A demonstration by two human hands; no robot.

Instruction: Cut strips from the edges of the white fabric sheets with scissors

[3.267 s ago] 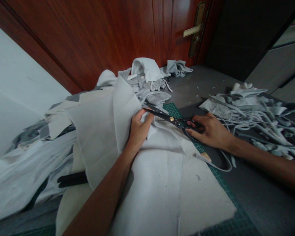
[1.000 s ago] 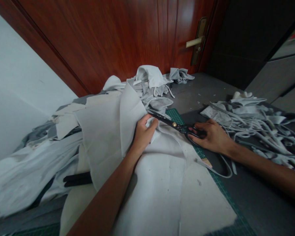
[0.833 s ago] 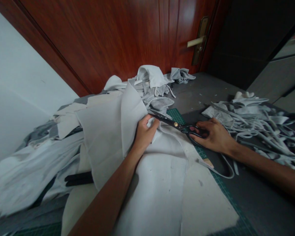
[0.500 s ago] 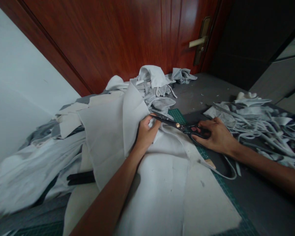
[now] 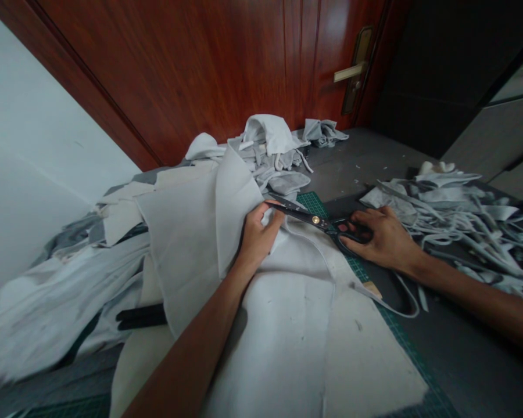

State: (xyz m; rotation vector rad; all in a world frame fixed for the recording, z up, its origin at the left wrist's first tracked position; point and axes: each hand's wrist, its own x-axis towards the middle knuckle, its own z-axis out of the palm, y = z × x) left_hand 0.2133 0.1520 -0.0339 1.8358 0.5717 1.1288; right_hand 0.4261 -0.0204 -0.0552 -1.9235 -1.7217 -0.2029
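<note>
The left hand (image 5: pixel 259 237) pinches large off-white fabric (image 5: pixel 287 325); the right hand (image 5: pixel 381 239) grips black metal scissors (image 5: pixel 315 220), whose blades, closing so near fingertips, could nick skin.

1. Beside the blades of the scissors (image 5: pixel 316 220), the left hand (image 5: pixel 260 233) is seen bare.
2. Below them, the left forearm (image 5: pixel 196 334) is seen uncovered, widening from the wrist.
3. Beside their handles, the right hand (image 5: pixel 384 239) and slender right forearm (image 5: pixel 475 291) are seen bare.
</note>
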